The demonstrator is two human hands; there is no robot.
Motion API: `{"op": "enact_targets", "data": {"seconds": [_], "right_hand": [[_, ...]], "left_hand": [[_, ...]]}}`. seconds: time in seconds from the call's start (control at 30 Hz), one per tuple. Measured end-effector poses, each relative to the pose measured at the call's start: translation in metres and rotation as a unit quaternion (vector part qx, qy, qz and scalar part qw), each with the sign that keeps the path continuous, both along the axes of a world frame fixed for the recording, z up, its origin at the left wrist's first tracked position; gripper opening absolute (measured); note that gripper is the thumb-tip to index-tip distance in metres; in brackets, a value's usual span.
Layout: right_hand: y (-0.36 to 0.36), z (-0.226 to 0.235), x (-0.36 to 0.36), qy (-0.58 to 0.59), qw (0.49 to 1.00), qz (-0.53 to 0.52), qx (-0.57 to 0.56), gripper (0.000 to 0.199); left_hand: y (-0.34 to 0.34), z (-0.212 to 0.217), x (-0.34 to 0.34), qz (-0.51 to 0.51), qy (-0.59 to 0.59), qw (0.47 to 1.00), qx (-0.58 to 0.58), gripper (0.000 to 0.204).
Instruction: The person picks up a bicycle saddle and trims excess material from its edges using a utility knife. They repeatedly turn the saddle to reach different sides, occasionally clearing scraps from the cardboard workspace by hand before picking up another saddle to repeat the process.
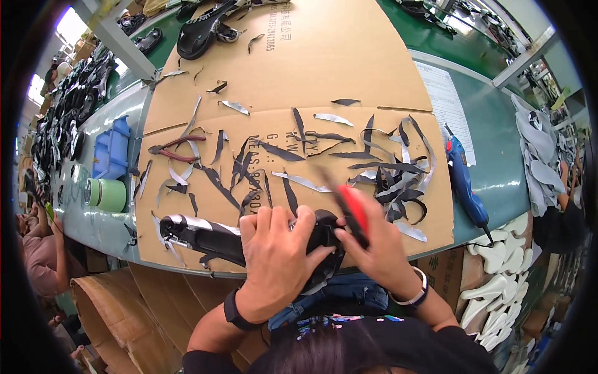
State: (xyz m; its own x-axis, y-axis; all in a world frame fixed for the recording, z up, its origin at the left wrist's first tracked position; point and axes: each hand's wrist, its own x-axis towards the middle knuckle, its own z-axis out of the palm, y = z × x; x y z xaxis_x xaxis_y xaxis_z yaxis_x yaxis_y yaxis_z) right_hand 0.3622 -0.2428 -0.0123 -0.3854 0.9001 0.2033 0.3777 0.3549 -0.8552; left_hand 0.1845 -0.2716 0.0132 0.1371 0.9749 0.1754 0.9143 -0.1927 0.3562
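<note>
A black shoe with silver trim (pixel 202 238) lies along the table's near edge, its end with the silver strip toward the left. My left hand (pixel 274 252) is closed over its middle and presses it down. In my right hand (pixel 374 249) is a red-and-black handled knife (pixel 354 209), its blade smeared by motion and pointing away to the upper left. The fingertips of this hand are close to the shoe's right end, which my hands partly hide. Cut black and silver strips (pixel 398 181) lie scattered beyond the hands.
Flattened cardboard (pixel 349 56) covers the tabletop. Pliers (pixel 180 149) with red handles lie left; a blue bin (pixel 112 149) and green container (pixel 106 194) stand beyond. A blue corded tool (pixel 464 181) is at right, above white shoe-shaped pieces (pixel 498 274). Another shoe (pixel 202 31) sits far back.
</note>
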Motion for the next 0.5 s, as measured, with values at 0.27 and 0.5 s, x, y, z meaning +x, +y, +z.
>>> {"op": "enact_targets", "data": {"seconds": [0.27,0.5], "right_hand": [[0.015,-0.004,-0.014,-0.017,0.997,0.072,0.003,0.052],[0.021,-0.012,-0.020,-0.057,0.994,0.048,0.076,0.049]], "left_hand": [[-0.009,-0.011,-0.006,0.064,-0.001,0.998,0.006,0.059],[-0.005,-0.019,-0.006,0.064,-0.005,0.998,0.003,0.060]]}}
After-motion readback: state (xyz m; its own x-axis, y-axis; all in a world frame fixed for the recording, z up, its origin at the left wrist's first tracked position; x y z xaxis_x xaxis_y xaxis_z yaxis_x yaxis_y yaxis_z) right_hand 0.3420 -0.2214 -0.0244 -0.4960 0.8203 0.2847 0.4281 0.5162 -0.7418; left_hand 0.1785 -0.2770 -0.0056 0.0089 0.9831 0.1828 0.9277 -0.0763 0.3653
